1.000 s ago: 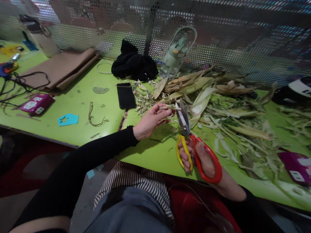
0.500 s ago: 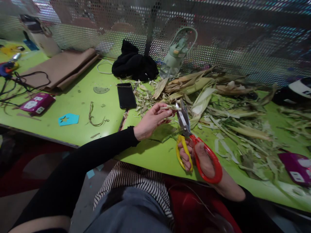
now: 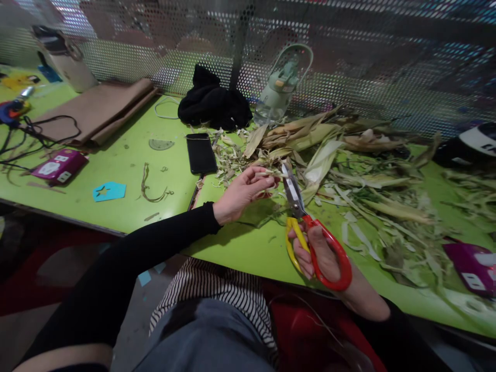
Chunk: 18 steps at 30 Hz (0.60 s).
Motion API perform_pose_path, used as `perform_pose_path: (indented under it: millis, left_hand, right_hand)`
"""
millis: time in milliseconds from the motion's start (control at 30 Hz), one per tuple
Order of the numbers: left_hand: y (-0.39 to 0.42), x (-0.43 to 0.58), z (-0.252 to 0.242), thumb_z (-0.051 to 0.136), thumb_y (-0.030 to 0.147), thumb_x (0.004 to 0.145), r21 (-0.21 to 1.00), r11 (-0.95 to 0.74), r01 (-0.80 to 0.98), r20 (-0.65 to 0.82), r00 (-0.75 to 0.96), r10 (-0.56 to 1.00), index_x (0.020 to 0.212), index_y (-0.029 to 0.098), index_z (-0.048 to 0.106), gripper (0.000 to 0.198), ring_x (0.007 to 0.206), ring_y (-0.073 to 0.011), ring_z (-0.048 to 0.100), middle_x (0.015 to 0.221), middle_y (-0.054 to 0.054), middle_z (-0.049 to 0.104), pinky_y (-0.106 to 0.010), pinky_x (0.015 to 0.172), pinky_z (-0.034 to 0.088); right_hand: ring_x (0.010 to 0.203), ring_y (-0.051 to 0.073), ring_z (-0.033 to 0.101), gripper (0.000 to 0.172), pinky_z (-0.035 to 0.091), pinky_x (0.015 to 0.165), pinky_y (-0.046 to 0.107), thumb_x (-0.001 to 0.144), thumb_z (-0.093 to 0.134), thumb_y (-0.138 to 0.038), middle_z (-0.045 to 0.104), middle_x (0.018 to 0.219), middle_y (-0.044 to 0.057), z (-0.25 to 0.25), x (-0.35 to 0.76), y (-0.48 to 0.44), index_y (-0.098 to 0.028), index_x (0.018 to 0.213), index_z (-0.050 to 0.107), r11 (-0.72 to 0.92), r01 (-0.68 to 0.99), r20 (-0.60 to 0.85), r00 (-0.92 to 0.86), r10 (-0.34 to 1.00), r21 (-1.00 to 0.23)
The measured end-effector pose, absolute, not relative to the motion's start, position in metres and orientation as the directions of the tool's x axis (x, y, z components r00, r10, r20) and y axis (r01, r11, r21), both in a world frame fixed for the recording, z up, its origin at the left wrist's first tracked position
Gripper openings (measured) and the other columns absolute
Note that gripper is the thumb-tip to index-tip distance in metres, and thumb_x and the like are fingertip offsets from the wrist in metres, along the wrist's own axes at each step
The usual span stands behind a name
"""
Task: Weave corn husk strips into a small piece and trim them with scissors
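My left hand [image 3: 248, 191] pinches a thin pale strip of corn husk [image 3: 271, 174] between thumb and fingers. In my right hand [image 3: 325, 258] are scissors [image 3: 297, 206] with one red and one yellow handle. Their blades point away from me and look nearly closed at the right end of the strip, just beside my left fingertips. Whether the blades touch the strip is hard to make out. Behind the hands lie dried corn husks [image 3: 318, 137], with small husk shreds [image 3: 228, 160] to the left of them.
A black phone [image 3: 202, 154], black cloth [image 3: 215, 101] and green water bottle [image 3: 275, 93] are beyond my hands. To the left lie a protractor [image 3: 161, 144], blue cutout [image 3: 109, 191], purple box [image 3: 60, 166] and brown paper [image 3: 96, 111]. Another purple box [image 3: 470, 268] is at right.
The scissor handles have come closer together as my right fingers closed, and the blades have drawn together at the strip. My left hand has hardly moved.
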<state>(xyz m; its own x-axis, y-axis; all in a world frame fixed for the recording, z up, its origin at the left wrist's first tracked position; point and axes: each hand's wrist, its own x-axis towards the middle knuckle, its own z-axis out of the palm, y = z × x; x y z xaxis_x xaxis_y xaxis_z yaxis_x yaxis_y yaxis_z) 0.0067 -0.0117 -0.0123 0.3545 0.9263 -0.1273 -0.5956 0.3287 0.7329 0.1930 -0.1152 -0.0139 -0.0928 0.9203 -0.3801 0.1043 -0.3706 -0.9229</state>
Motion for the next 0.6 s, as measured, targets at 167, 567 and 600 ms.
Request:
perform_pose_path:
  millis: [167, 567, 600]
  left_hand:
    - [-0.011, 0.005, -0.013, 0.067, 0.014, 0.087, 0.752, 0.362, -0.551, -0.165, 0.374, 0.913, 0.09, 0.015, 0.056, 0.012, 0.082, -0.0099, 0.065, 0.087, 0.0, 0.067, -0.024, 0.074, 0.046]
    - [-0.01, 0.004, -0.012, 0.063, 0.01, 0.088, 0.889, 0.086, -0.449, 0.048, 0.279, 0.959, 0.095, 0.016, 0.06, 0.01, 0.068, -0.0071, 0.057, 0.078, 0.003, 0.061, -0.022, 0.066, 0.044]
    - [-0.009, 0.004, -0.012, 0.063, 0.01, 0.087, 0.901, 0.062, -0.43, 0.065, 0.276, 0.959, 0.094, 0.016, 0.06, 0.009, 0.069, -0.0072, 0.057, 0.079, 0.003, 0.062, -0.022, 0.067, 0.045]
  right_hand:
    - [0.04, 0.006, 0.036, 0.061, 0.033, 0.039, 0.022, 0.077, 0.057, -0.082, 0.044, 0.056, -0.007, -0.008, 0.202, -0.108, -0.022, 0.088, 0.053, -0.322, 0.092, -0.33, -0.095, 0.939, -0.942]
    - [0.045, 0.01, 0.041, 0.06, 0.041, 0.046, 0.028, 0.089, 0.04, -0.078, 0.052, 0.065, -0.002, -0.005, 0.205, -0.134, -0.021, 0.099, 0.056, -0.3, 0.117, -0.321, -0.403, 0.857, -0.947]
    - [0.045, 0.011, 0.041, 0.061, 0.041, 0.045, 0.028, 0.088, 0.039, -0.079, 0.052, 0.065, -0.002, -0.008, 0.203, -0.133, -0.021, 0.099, 0.056, -0.303, 0.132, -0.331, -0.4, 0.855, -0.944]
